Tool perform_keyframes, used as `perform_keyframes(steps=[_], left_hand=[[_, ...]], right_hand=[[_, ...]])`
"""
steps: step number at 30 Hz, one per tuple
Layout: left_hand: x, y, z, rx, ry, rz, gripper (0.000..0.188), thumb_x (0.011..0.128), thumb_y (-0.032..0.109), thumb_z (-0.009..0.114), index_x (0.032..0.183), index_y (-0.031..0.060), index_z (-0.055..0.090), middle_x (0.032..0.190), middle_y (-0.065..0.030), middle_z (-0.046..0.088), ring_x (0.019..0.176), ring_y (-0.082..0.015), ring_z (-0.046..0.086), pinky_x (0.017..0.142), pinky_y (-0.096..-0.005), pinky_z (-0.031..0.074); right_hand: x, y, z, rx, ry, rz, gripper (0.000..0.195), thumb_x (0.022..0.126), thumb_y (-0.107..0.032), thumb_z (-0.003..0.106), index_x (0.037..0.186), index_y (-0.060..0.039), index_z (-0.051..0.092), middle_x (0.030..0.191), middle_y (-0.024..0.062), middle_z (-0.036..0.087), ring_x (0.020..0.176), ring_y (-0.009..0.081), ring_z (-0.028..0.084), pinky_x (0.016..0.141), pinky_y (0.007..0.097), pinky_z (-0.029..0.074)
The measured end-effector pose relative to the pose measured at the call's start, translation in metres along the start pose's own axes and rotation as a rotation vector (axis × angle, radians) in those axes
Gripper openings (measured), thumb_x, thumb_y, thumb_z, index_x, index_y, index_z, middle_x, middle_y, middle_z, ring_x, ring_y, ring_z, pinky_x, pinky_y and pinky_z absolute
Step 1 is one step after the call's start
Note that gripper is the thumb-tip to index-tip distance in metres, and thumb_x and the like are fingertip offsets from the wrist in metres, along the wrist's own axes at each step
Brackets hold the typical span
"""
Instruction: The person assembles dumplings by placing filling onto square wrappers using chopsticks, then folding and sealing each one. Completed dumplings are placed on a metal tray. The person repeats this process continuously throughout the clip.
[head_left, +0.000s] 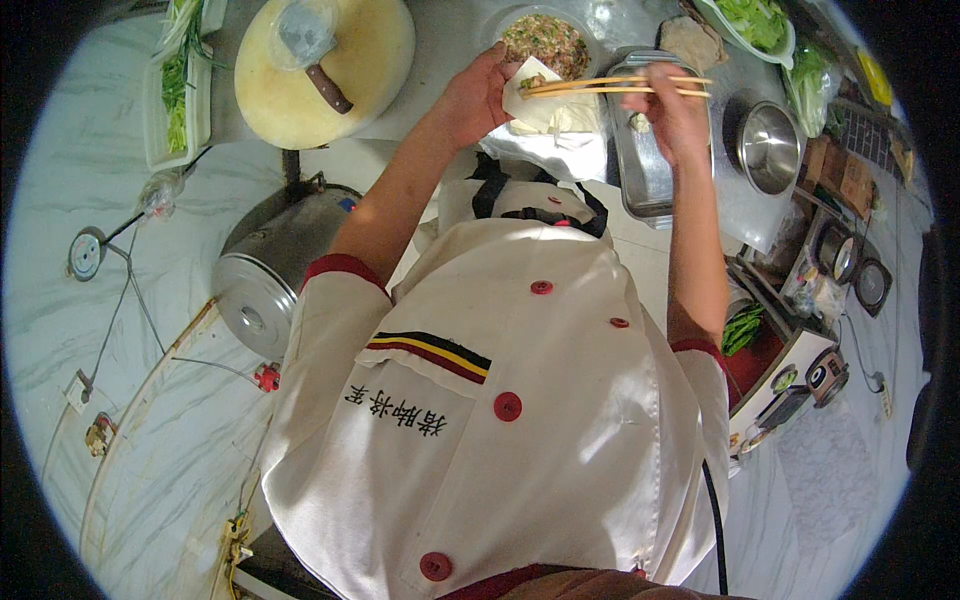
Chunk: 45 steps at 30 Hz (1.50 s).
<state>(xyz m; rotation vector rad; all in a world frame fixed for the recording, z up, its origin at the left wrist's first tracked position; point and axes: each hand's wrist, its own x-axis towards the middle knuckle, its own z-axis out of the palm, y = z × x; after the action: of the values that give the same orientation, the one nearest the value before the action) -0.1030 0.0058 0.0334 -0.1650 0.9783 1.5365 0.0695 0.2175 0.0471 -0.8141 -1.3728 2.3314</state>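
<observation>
My left hand (480, 94) holds a thin pale dough wrapper (534, 111) flat by its left edge. A small dab of filling (533, 82) sits on the wrapper, under the tips of a pair of wooden chopsticks (585, 86). My right hand (670, 112) grips these chopsticks towards their far ends. Just beyond the wrapper stands a clear bowl (596, 46) of minced filling with green bits (546, 41). A stack of wrappers (581, 118) lies on plastic near me, partly hidden. Below my right hand is a rectangular metal tray (652, 196) with a small pale dumpling (639, 122) in it.
At the left lies a round cutting board (270, 112) bearing a cleaver (328, 88) and a plastic tub (304, 30). Beside it is a white basket of cut greens (174, 97). A steel bowl (771, 148) and a leafy vegetable basket (750, 22) stand right. A lidded metal pot (259, 300) is lower left.
</observation>
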Motion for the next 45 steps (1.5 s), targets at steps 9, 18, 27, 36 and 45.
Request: perform_keyframes(steps=[9, 18, 27, 36, 45], left_hand=[[0.002, -0.002, -0.019, 0.032, 0.025, 0.053, 0.05, 0.098, 0.04, 0.035, 0.123, -0.0003, 0.053, 0.12, -0.0124, 0.061, 0.111, -0.0227, 0.058, 0.099, -0.0385, 0.043], [-0.002, -0.006, -0.001, 0.412, -0.092, 0.202, 0.034, 0.087, 0.004, 0.057, 0.121, 0.001, 0.056, 0.114, -0.0074, 0.064, 0.102, -0.0167, 0.061, 0.093, -0.0297, 0.047], [-0.007, -0.003, 0.011, 0.766, -0.061, 0.314, 0.035, 0.084, 0.005, 0.062, 0.118, -0.0015, 0.059, 0.109, -0.0085, 0.064, 0.094, -0.0142, 0.062, 0.085, -0.0283, 0.051], [-0.007, -0.011, 0.011, 0.606, 0.005, 0.25, 0.031, 0.085, 0.009, 0.064, 0.113, -0.0028, 0.061, 0.104, -0.0091, 0.065, 0.087, -0.0145, 0.063, 0.08, -0.0266, 0.054], [-0.007, -0.017, 0.01, 0.589, 0.055, 0.387, 0.026, 0.086, 0.01, 0.064, 0.109, -0.0024, 0.062, 0.105, -0.0081, 0.065, 0.089, -0.0135, 0.063, 0.082, -0.0266, 0.053]], right_hand=[[0.04, 0.053, -0.027, 0.182, 0.312, 0.018, 0.015, 0.092, -0.012, 0.055, 0.096, 0.0013, 0.058, 0.079, 0.0114, 0.063, 0.064, 0.0206, 0.065, 0.052, 0.0296, 0.056], [0.002, 0.058, 0.029, -0.297, 0.176, 0.203, 0.021, 0.087, -0.025, 0.065, 0.094, -0.0062, 0.058, 0.069, -0.0002, 0.054, 0.054, 0.0096, 0.054, 0.044, 0.0188, 0.038], [0.0, 0.041, 0.058, -0.29, -0.083, -0.024, 0.018, 0.087, -0.011, 0.065, 0.1, -0.0012, 0.059, 0.07, 0.0023, 0.06, 0.061, 0.0083, 0.059, 0.052, 0.0208, 0.048], [-0.009, 0.038, 0.057, -0.3, -0.118, 0.112, 0.02, 0.087, -0.008, 0.063, 0.105, 0.001, 0.059, 0.076, 0.0053, 0.062, 0.067, 0.0121, 0.063, 0.057, 0.0225, 0.053], [-0.015, 0.045, 0.065, 0.064, -0.068, 0.155, 0.021, 0.088, -0.007, 0.062, 0.107, 0.0024, 0.059, 0.081, 0.0082, 0.064, 0.074, 0.0168, 0.066, 0.067, 0.0254, 0.056]])
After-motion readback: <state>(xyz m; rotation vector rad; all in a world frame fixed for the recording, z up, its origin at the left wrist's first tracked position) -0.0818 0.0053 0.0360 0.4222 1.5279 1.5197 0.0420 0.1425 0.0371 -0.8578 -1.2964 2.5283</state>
